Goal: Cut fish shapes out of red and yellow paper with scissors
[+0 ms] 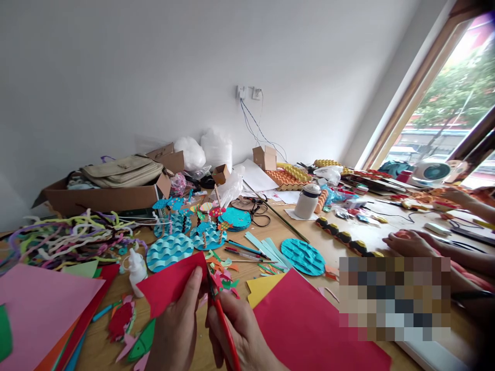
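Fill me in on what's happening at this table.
A person's left hand holds a piece of red paper, while the right hand grips red-handled scissors, their blades at the paper's right edge. A larger red sheet lies to the right, overlapping a yellow sheet. Beyond are blue wavy discs, some with paper fish raised above them. A white squeeze bottle stands to the left. At far right, another person's hand shows too.

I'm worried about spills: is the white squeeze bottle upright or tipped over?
Upright: the white squeeze bottle stands with its nozzle pointing up, beside the red paper in the left hand.
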The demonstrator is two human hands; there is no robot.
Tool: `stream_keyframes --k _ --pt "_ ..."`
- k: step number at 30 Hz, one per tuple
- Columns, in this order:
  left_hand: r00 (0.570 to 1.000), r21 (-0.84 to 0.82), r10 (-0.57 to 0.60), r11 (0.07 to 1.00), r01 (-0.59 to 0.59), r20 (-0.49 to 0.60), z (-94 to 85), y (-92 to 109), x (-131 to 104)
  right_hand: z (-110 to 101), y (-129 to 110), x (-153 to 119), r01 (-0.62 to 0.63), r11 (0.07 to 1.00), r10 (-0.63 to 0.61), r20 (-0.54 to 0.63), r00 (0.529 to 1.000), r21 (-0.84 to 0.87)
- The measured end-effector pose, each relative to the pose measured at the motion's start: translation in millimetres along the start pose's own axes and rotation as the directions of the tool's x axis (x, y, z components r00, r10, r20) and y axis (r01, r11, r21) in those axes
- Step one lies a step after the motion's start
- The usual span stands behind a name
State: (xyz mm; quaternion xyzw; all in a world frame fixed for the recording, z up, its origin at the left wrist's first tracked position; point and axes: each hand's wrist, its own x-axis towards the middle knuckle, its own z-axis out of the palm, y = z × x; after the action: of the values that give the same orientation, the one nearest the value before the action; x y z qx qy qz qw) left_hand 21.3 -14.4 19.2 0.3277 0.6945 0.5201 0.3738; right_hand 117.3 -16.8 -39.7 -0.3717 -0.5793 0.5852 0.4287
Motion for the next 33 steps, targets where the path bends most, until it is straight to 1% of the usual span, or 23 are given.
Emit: stream_keyframes --k 2,5,9,11,12,15,18,22,27,30,33 --pt "0.998 -0.018 0.051 0.999 -0.051 -0.022 -0.3 3.0 -0.8 -0.1 1.8 0.0 0.016 1.000 -0.016 0.009 1.000 0.003" --pt "0.992 -0.019 0.119 0.993 -0.120 -0.037 -0.7 -3.7 2.7 -0.3 1.9 -0.5 0.017 1.000 -0.017 0.022 1.000 -0.007" --pt "0.984 0.051 0.175 0.983 -0.174 -0.031 -2.8 -28.0 14.5 -0.9 0.4 -0.9 -0.014 0.999 0.015 0.019 1.000 -0.035" --pt "0.971 0.096 0.237 0.966 -0.239 0.030 -4.8 -41.8 21.4 -1.6 0.7 -0.9 -0.029 0.998 0.031 0.025 0.999 -0.059" --pt "0.970 0.105 0.241 0.964 -0.243 0.035 -5.8 -47.5 24.5 -2.0 1.2 -1.0 -0.035 0.997 0.037 0.026 0.999 -0.075" --pt "0.977 0.126 0.193 0.971 -0.204 0.091 -7.8 -56.8 30.1 -3.3 3.9 -1.3 -0.037 0.993 0.039 0.021 0.999 -0.110" --pt "0.982 0.058 0.127 0.989 -0.136 0.143 -7.0 -55.8 30.5 -3.7 7.4 -1.1 -0.013 0.992 0.014 0.007 1.000 -0.127" --pt "0.988 -0.052 0.092 0.995 -0.086 0.120 -5.2 -51.2 28.7 -3.1 11.3 0.1 -0.020 0.990 0.020 -0.003 1.000 -0.139" --pt "0.988 -0.100 0.122 0.989 -0.112 0.097 -2.5 -50.3 27.9 -3.5 11.8 0.4 0.054 0.983 -0.061 -0.033 0.998 -0.175" --pt "0.992 -0.122 0.100 0.988 -0.090 0.081 -0.9 -51.7 28.9 -3.7 11.3 0.3 0.058 0.981 -0.064 -0.026 0.998 -0.184" --pt "0.990 -0.120 0.095 0.989 -0.083 0.099 -1.1 -52.8 30.3 -3.9 11.5 0.4 0.064 0.982 -0.068 -0.014 0.998 -0.180"
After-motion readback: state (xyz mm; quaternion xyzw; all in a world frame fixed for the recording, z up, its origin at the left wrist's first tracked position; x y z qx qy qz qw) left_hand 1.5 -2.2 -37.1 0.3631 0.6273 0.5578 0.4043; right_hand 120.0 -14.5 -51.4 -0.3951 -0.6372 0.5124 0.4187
